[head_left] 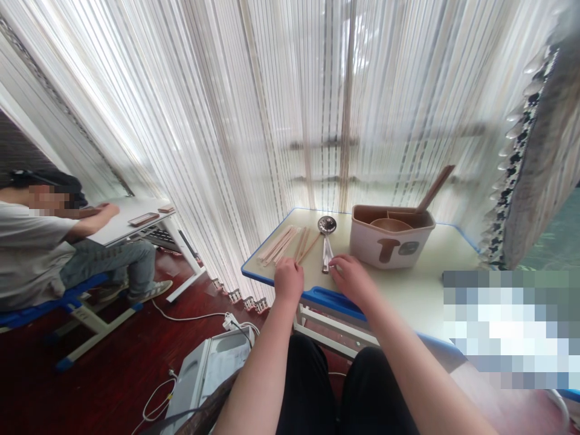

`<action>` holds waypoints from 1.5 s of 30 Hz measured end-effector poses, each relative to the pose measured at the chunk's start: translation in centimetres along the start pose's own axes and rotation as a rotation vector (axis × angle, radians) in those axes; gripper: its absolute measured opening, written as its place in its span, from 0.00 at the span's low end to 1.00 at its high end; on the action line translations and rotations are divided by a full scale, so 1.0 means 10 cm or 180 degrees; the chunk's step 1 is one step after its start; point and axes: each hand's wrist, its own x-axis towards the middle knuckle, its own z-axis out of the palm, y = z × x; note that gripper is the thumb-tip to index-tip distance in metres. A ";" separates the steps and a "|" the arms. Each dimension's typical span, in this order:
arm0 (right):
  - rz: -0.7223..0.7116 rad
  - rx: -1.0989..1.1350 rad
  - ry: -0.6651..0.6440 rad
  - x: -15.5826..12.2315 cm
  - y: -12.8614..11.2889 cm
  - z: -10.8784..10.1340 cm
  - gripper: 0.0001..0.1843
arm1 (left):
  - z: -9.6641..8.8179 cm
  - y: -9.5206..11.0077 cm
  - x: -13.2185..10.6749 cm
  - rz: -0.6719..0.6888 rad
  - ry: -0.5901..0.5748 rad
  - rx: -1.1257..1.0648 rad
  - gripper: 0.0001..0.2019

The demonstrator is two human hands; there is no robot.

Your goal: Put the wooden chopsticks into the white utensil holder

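My left hand [289, 279] rests at the near edge of the table, fingers together and slightly bent, next to the lower ends of brown chopsticks [301, 244]. Left of these lies a bunch of pale, thin sticks [278, 244] that look like chopsticks. A slotted ladle [327, 226] with a metal handle lies head away from me; a second metal handle runs beside it. My right hand [350, 273] lies open on the tabletop, its fingertips close to the handle ends; whether they touch is unclear. Behind it stands a white utensil caddy [385, 248] with a brown, divided rim.
Brown sticks [435, 188] stick up from the caddy. The pale table [421, 302] has a blue edge. Sheer curtains [254, 121] hang behind. A seated person [27, 248] works at another table on the left. A grey box [208, 368] and cables lie on the floor.
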 end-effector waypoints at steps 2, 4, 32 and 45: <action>0.0016 0.0017 -0.0005 0.00 0.00 0.00 0.11 | 0.00 0.00 0.00 -0.0004 0.0035 -0.0072 0.12; 0.0030 0.0023 -0.0027 0.00 -0.01 0.00 0.11 | 0.01 -0.01 0.01 0.0002 0.0123 -0.0174 0.13; -0.0459 -0.0207 0.0842 0.50 -0.19 -0.21 0.24 | -0.97 0.44 0.08 -0.0051 0.1591 -0.1640 0.14; -0.0067 0.2231 -0.1404 0.83 -0.41 -0.82 0.19 | -1.17 0.95 0.93 0.0320 0.0437 -0.3240 0.18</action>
